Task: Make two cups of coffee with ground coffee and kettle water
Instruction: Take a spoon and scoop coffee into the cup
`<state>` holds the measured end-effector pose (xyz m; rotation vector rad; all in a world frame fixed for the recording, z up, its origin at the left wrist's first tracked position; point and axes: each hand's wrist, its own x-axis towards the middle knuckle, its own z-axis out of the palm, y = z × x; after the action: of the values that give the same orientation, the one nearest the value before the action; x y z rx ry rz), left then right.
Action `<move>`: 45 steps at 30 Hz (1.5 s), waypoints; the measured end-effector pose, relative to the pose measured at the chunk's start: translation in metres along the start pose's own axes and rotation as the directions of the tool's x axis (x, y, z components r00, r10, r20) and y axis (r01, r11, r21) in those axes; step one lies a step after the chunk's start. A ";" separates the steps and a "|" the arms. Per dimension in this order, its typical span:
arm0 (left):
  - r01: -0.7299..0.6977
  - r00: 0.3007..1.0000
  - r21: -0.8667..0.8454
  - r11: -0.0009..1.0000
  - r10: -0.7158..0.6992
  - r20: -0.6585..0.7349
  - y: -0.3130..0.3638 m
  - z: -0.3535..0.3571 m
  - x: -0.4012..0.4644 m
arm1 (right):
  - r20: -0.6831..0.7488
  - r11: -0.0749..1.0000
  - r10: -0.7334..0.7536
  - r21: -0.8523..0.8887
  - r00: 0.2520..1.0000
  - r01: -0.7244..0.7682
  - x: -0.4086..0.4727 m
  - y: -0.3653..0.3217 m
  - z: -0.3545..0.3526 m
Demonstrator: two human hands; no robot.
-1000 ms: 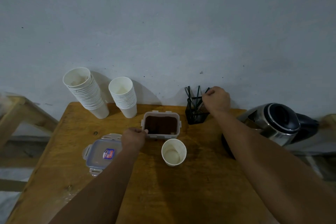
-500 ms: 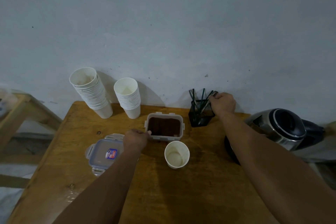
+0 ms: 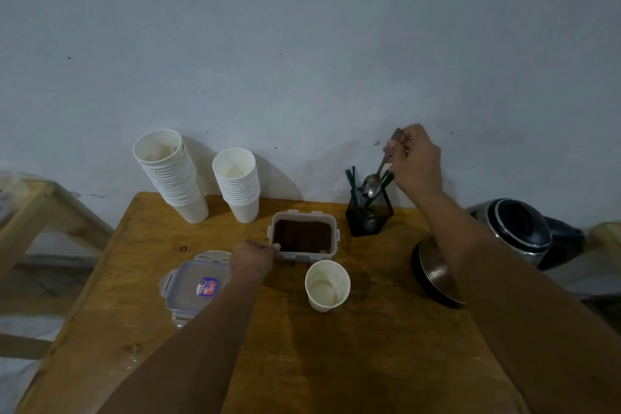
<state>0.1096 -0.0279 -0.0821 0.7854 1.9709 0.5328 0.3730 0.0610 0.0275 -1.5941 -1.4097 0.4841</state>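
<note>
Above the black holder (image 3: 369, 217) at the far right, our right hand (image 3: 415, 158) pinches one spoon (image 3: 378, 175). Our left hand (image 3: 252, 257) grips the one open coffee container (image 3: 303, 239); one cup (image 3: 327, 286) stands near, two cup stacks (image 3: 174, 175) far left.

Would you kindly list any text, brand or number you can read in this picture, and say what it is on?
Sticker on the lid: blue and red, with print, too small and blurred to read.
Cups, coffee box, kettle, spoon holder: no text visible.
</note>
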 end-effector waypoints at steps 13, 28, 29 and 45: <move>0.007 1.000 -0.023 1.000 -0.007 0.019 0.002 -0.006 -0.001 | 0.133 0.974 0.110 0.183 0.985 -0.133 -0.063 -0.033 0.056; 0.069 0.998 -0.191 0.979 -0.070 0.003 -0.001 -0.007 0.001 | 0.276 0.988 0.123 0.052 0.953 -0.143 -0.114 0.012 0.110; 0.072 0.997 -0.192 0.979 -0.073 0.001 -0.001 -0.007 0.002 | 0.283 0.988 0.124 0.053 0.951 -0.145 -0.115 0.013 0.111; 0.101 0.994 -0.202 0.974 -0.109 -0.028 -0.001 -0.007 0.001 | 0.069 0.900 0.399 0.164 0.915 -0.405 -0.096 0.028 0.095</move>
<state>0.1023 -0.0281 -0.0800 0.5458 1.9457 0.6754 0.2881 0.0097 -0.0690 -1.7404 -1.0244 0.8580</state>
